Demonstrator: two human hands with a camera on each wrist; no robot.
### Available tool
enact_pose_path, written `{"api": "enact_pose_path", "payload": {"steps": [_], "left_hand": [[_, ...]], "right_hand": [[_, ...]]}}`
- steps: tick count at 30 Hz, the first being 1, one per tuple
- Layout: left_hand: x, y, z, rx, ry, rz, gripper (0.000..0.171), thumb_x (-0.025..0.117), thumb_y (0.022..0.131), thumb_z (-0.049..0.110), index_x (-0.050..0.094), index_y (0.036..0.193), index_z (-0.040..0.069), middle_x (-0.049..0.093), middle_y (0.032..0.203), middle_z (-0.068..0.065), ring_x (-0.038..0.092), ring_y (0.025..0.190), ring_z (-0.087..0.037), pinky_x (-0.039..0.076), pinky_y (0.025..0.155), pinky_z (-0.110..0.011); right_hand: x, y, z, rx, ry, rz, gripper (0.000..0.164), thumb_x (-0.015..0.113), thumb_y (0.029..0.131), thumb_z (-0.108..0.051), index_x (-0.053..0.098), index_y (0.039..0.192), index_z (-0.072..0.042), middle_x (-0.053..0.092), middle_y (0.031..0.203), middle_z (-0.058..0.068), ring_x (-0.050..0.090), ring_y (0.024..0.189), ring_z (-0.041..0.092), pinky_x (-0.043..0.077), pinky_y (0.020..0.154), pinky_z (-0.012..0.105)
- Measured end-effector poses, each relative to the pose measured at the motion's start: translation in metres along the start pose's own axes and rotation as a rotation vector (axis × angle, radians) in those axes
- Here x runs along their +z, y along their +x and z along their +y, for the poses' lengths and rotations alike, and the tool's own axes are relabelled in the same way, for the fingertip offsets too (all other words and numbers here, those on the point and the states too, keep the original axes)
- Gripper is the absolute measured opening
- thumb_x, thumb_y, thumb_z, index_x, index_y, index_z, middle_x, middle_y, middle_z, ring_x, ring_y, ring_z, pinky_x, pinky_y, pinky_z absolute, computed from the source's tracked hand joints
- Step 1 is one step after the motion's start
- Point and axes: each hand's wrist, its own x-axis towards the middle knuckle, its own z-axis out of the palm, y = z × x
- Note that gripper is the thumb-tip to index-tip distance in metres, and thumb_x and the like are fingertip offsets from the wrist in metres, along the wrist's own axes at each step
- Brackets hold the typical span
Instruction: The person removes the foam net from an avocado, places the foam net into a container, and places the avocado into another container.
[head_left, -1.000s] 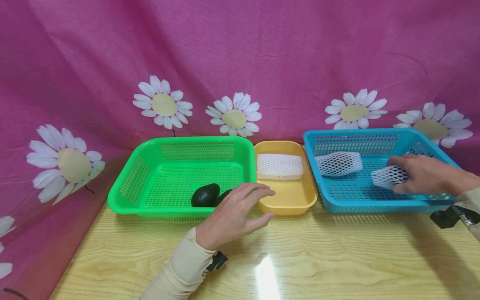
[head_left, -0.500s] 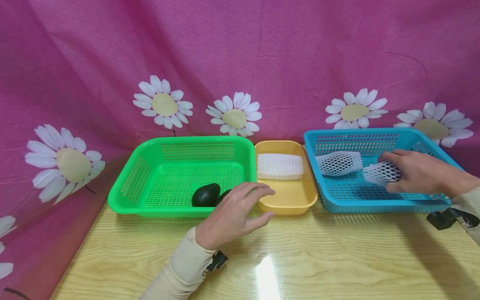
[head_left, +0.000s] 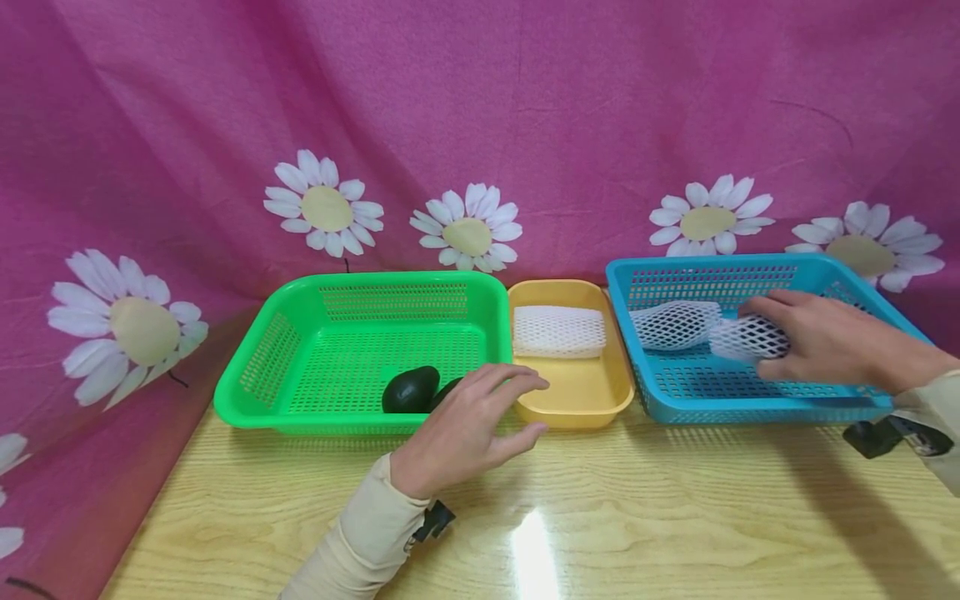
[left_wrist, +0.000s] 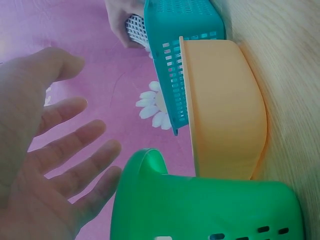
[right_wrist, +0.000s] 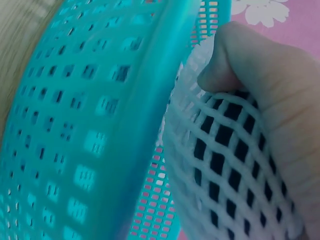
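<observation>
My right hand grips a dark avocado in a white foam net sleeve over the blue basket. In the right wrist view the thumb presses the netting, and dark skin shows through its holes. Left of it in that basket lies another foam net sleeve; whether it is filled is hard to tell. My left hand, fingers spread and holding nothing, hovers by the front right corner of the green basket. An avocado lies there, with a second dark one partly hidden behind that hand.
Between the two baskets stands a yellow tray with white foam netting lying flat at its back. All three containers stand in a row on a wooden table. A pink flowered cloth hangs right behind them.
My right hand has moved left inside the blue basket with the netted avocado, bringing it close to the other sleeve. The left hand has stayed in place.
</observation>
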Motion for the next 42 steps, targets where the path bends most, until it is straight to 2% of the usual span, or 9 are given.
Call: {"api": "enact_pose_path", "payload": {"steps": [8,13,21,31,42], "left_hand": [[0.0,0.0,0.0,-0.004,-0.001,-0.001,0.042,0.076,0.094,0.036,0.066,0.129,0.016,0.069,0.129,0.001,0.064,0.121,-0.017,0.054,0.107,-0.035],[0.0,0.0,-0.001,-0.004,-0.001,-0.005,0.042,0.076,0.094,0.036,0.066,0.129,0.016,0.069,0.129,0.001,0.064,0.121,-0.016,0.054,0.107,-0.035],[0.001,0.0,-0.001,-0.009,-0.006,-0.02,0.042,0.075,0.094,0.037,0.066,0.13,0.016,0.069,0.129,0.001,0.064,0.122,-0.017,0.053,0.108,-0.036],[0.002,-0.001,-0.002,-0.003,-0.008,-0.022,0.042,0.075,0.094,0.037,0.066,0.13,0.016,0.069,0.129,0.001,0.064,0.121,-0.017,0.053,0.108,-0.036],[0.003,-0.001,-0.002,0.002,-0.015,-0.02,0.042,0.076,0.094,0.035,0.066,0.129,0.015,0.069,0.128,0.001,0.065,0.12,-0.017,0.054,0.107,-0.036]], "right_hand": [[-0.003,0.003,-0.013,-0.058,-0.005,0.08,0.066,0.092,0.066,-0.029,0.066,0.126,-0.016,0.068,0.119,0.008,0.064,0.089,0.019,0.057,0.076,0.05],[-0.005,0.006,-0.025,-0.104,-0.014,0.129,0.066,0.093,0.064,-0.028,0.066,0.123,-0.018,0.068,0.114,0.004,0.064,0.093,0.019,0.057,0.078,0.05],[-0.008,0.009,-0.045,-0.123,-0.027,0.12,0.067,0.093,0.065,-0.029,0.066,0.126,-0.02,0.067,0.111,-0.001,0.058,0.092,0.014,0.056,0.076,0.044],[-0.01,0.01,-0.063,-0.176,-0.041,0.149,0.07,0.092,0.065,-0.032,0.065,0.128,-0.019,0.066,0.113,0.002,0.059,0.094,0.017,0.056,0.077,0.045],[-0.012,0.009,-0.087,-0.323,-0.065,0.263,0.069,0.092,0.063,-0.033,0.065,0.126,-0.018,0.067,0.113,0.001,0.061,0.097,0.015,0.057,0.076,0.044]]}}
